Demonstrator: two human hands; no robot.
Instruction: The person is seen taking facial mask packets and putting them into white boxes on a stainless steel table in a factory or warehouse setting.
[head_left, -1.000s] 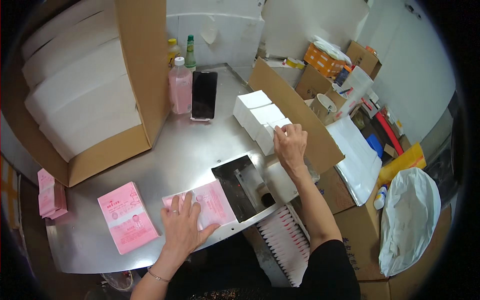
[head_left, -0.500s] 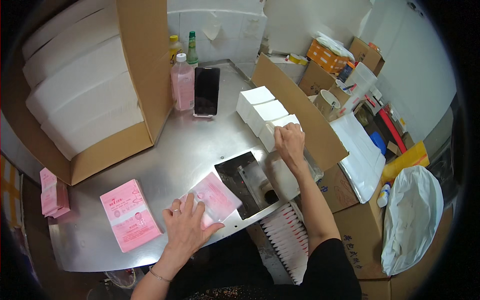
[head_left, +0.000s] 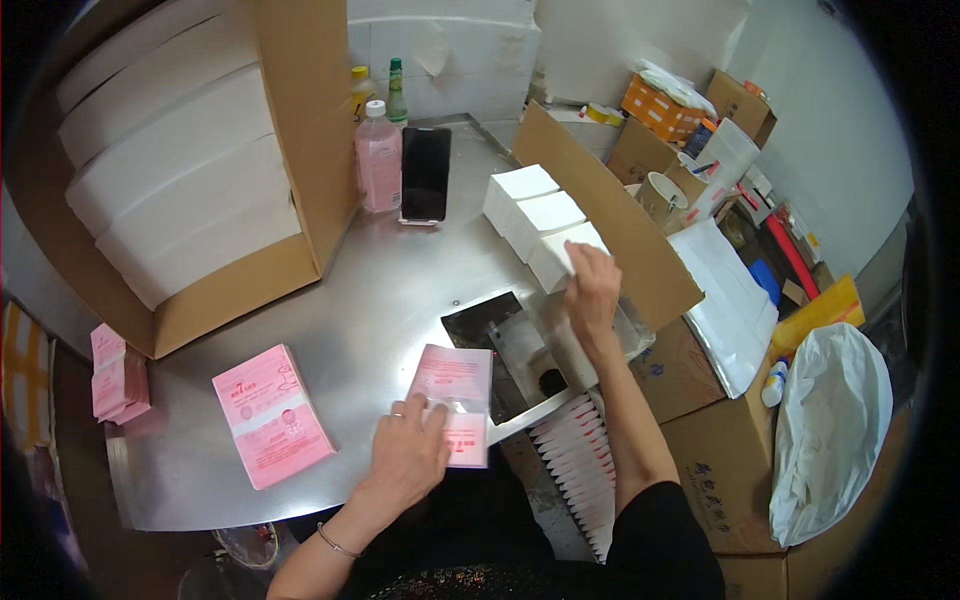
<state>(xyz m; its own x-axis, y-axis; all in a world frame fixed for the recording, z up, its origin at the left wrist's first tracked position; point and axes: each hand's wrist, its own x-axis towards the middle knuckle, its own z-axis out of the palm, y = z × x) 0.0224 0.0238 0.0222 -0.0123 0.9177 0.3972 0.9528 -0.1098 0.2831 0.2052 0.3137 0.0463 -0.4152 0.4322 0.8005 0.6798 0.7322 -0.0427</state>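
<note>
My left hand (head_left: 408,450) holds a pink printed plastic pouch (head_left: 455,372) by its left side, at the near edge of the metal table. Its fingers press on the pouch's face, hiding part of it. My right hand (head_left: 594,295) is at the nearest of the white paper tissue stacks (head_left: 552,264). Its curled fingertips grip the right edge of that stack; the thumb is hidden. Left of my left hand lies a pile of similar pink pouches (head_left: 262,440) with a pale band across it. Between the hands is a dark rectangular opening (head_left: 480,318) with a metal piece inside.
A large carton (head_left: 235,285) of white stacks stands at the left, with more pink packs (head_left: 118,375) beside it. Behind are a phone (head_left: 426,175) on a stand and a pink bottle (head_left: 379,160). A cardboard flap (head_left: 610,205) and cartons (head_left: 715,480) border the right.
The pouch under my left hand has turned more upright and shifted slightly right. My right hand has slid from the top of the nearest tissue stack to its right edge. The view has shifted slightly.
</note>
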